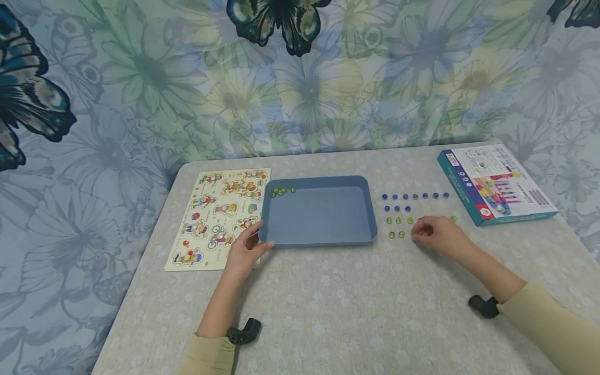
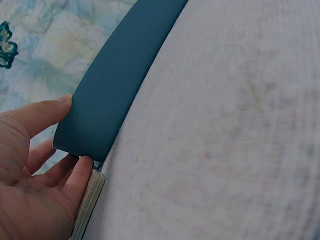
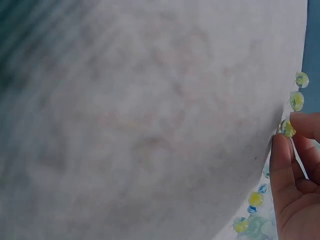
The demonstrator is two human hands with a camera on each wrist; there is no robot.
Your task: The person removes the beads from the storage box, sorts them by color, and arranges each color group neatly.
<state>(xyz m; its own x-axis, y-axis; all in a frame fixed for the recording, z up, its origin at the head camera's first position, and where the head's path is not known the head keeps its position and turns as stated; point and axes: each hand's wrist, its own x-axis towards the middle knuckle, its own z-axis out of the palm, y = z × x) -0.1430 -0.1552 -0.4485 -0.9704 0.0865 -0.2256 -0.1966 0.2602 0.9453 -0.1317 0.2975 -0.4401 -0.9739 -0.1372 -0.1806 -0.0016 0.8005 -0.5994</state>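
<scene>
A blue-grey rectangular tray (image 1: 323, 216) lies mid-table, with several green marbles (image 1: 284, 190) in its far left corner. My left hand (image 1: 244, 252) holds the tray's near left corner, thumb at the rim and fingers against the end wall. To the right of the tray, my right hand (image 1: 440, 237) is among rows of marbles. In the right wrist view its thumb and fingertips pinch a clear marble (image 3: 288, 128) with yellow-green inside. Two similar marbles (image 3: 297, 101) sit just beyond those fingers. The hand hides part of the green rows in the head view.
Two rows of blue marbles (image 1: 405, 197) lie behind the green ones. A cream puzzle board (image 1: 211, 192) with cartoon figures sits left of the tray, partly behind my left hand. A flat box (image 1: 497, 182) lies at the back right. The patterned wall stands behind the table.
</scene>
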